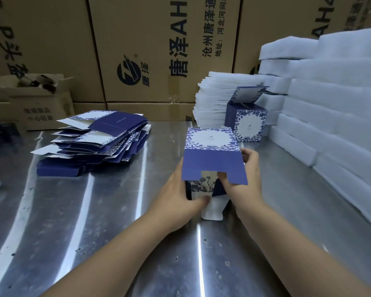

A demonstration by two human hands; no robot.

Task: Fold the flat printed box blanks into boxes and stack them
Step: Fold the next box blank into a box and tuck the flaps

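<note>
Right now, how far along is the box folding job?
Done: one folded box stands by the white foam sheets, top flap up. In hand: the left hand and right hand hold a second box, end flaps open. Left: a pile of flat blanks on the table.

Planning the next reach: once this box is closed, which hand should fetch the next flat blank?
Probably the left hand: the pile of blanks lies on its side; the right hand would cross the box.

Half-folded blue floral box [211, 151], flaps open
</note>
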